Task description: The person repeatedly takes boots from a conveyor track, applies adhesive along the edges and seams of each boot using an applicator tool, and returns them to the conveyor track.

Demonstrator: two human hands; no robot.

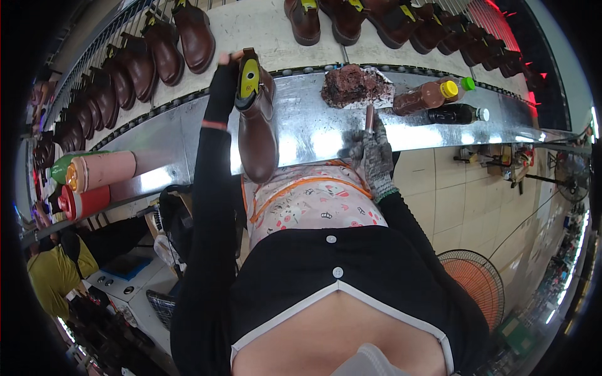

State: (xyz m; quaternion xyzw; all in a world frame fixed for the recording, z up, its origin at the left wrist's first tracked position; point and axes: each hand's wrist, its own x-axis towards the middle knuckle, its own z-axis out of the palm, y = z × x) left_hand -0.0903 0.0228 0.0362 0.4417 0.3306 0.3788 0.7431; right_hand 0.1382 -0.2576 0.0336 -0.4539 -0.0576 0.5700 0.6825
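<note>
A brown ankle boot (258, 147) is tilted over the near edge of the metal ledge, its toe toward me and a yellow insole showing in its opening. My left hand (221, 88), in a black fingerless covering, is closed on the boot's upper end. My right hand (376, 164), in a grey knitted glove, is closed around a slim brown stick-like thing (370, 118) whose exact kind I cannot make out. Just beyond it, a crumbly, brown-stained lump (354, 86) sits on a whitish wrapper on the ledge.
Brown boots (195, 37) line the pale conveyor (251, 25) behind the metal ledge (307, 119). A brown-filled bottle (417, 98) and a dark bottle (456, 114) lie at right. Pink (106, 170) and red (86, 200) drink containers are at left. An orange fan (473, 282) stands lower right.
</note>
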